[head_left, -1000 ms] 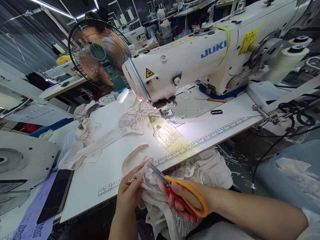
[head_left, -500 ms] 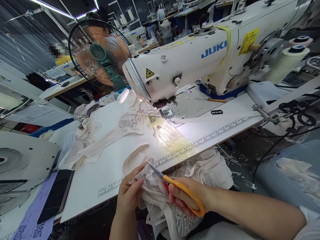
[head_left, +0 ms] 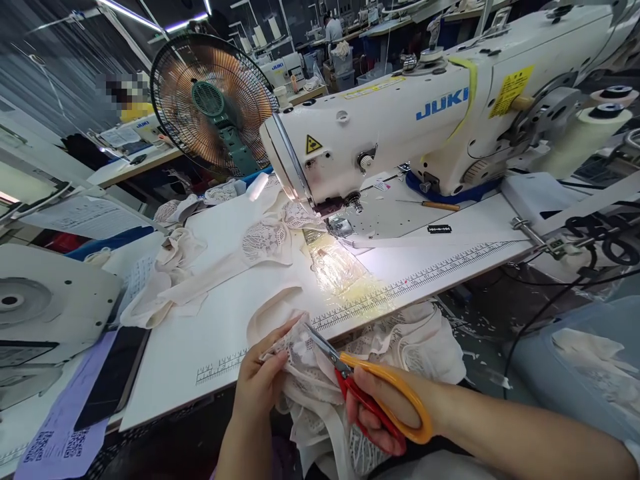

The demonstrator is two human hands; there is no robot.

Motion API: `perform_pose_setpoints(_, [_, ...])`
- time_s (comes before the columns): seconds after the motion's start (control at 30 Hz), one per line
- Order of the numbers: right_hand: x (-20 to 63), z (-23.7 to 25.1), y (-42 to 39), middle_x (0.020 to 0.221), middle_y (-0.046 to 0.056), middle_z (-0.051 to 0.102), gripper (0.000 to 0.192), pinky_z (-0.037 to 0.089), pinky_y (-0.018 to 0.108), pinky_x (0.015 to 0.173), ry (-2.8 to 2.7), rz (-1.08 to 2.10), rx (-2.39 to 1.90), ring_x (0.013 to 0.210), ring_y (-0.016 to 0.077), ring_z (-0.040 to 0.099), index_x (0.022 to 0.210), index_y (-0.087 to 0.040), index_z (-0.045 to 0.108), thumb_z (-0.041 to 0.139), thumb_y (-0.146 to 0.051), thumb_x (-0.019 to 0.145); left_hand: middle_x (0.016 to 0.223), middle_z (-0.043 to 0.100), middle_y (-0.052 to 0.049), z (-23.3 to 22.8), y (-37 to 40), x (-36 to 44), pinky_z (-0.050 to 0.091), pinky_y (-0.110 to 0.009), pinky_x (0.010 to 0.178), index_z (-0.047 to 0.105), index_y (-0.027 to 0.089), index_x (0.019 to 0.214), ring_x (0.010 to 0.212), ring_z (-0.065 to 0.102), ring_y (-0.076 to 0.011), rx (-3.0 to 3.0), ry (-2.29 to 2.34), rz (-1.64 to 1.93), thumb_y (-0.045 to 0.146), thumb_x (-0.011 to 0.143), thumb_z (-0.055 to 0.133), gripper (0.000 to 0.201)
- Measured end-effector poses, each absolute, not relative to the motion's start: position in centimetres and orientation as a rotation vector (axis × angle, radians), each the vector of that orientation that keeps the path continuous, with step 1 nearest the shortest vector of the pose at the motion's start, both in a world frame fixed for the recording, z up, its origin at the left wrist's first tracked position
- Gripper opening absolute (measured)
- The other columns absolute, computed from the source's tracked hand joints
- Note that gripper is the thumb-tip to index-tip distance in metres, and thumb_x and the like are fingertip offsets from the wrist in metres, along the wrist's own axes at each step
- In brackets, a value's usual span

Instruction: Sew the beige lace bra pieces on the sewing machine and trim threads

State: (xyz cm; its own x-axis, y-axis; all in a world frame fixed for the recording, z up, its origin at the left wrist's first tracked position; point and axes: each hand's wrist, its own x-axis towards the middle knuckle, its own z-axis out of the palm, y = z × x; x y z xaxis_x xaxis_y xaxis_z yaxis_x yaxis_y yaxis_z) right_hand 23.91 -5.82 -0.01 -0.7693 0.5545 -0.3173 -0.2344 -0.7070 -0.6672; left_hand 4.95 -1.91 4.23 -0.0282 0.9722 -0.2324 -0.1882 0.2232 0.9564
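Note:
My left hand [head_left: 263,373] pinches the edge of a pale lace garment [head_left: 305,357], thumb on top, at the front edge of the sewing table. Scissors [head_left: 345,365] with one orange and one red handle sit in my right hand [head_left: 383,400], fingers through the loops. Their blade tips touch or nearly touch the lace beside my left fingertips; whether cloth lies between the blades I cannot tell. The rest of the garment hangs below the table edge over my lap. More cream lace pieces [head_left: 425,340] are bunched behind my right hand.
A white sewing machine [head_left: 370,127] stands across the table [head_left: 225,307], lamp lit at its needle. A lace bra piece [head_left: 265,240], a razor blade [head_left: 439,229] and a wooden-handled tool [head_left: 440,206] lie there. A fan [head_left: 207,100] stands behind; a bin [head_left: 540,340] is at right.
My right hand has moved slightly right and down, and the scissors' handles have spread, showing more of the red one. My left hand keeps its pinch. The whole view has shifted a little.

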Motion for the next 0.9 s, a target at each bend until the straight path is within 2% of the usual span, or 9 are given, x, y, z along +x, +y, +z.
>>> perform_pose_setpoints(0.27, [23.17,0.07,-5.85,0.044,-0.009,0.037,0.073,0.03,0.017,0.025,-0.906,2.464,-0.694,0.028,0.0048,0.037,0.067,-0.014,0.052,0.046,-0.087,0.06,0.114,0.067,-0.013,3.81,-1.78,4.44,0.05,-0.037,0.086,0.075,0.016,0.092,0.11,0.058,-0.0348,0.898,1.221,1.12,0.03,0.058,0.076,0.036])
perform_pose_setpoints(0.63, [23.36,-0.12,-5.86,0.046,-0.009,0.039,0.072,0.031,0.016,0.024,-0.903,2.466,-0.716,0.029,0.0048,0.039,0.069,-0.014,0.054,0.047,-0.085,0.062,0.107,0.071,-0.01,4.37,-2.2,5.18,0.051,-0.027,0.074,0.075,0.017,0.09,0.096,0.065,-0.0265,0.832,1.223,1.166,0.025,0.06,0.074,0.032])
perform_pose_setpoints(0.83, [23.31,-0.47,-5.91,0.047,-0.009,0.039,0.07,0.032,0.015,0.025,-0.941,2.454,-0.692,0.029,0.0039,0.039,0.071,-0.014,0.054,0.045,-0.083,0.068,0.113,0.067,-0.013,4.55,-2.16,5.35,0.05,-0.034,0.083,0.074,0.015,0.092,0.109,0.058,-0.0331,0.886,1.255,1.163,0.026,0.06,0.072,0.034])
perform_pose_setpoints(0.9, [23.09,-0.5,-5.91,0.046,-0.009,0.037,0.07,0.031,0.015,0.025,-0.956,2.453,-0.694,0.028,0.0039,0.038,0.07,-0.014,0.053,0.043,-0.083,0.067,0.112,0.068,-0.014,4.61,-2.14,5.37,0.05,-0.034,0.082,0.074,0.014,0.093,0.107,0.059,-0.0328,0.907,1.254,1.159,0.027,0.061,0.072,0.034])
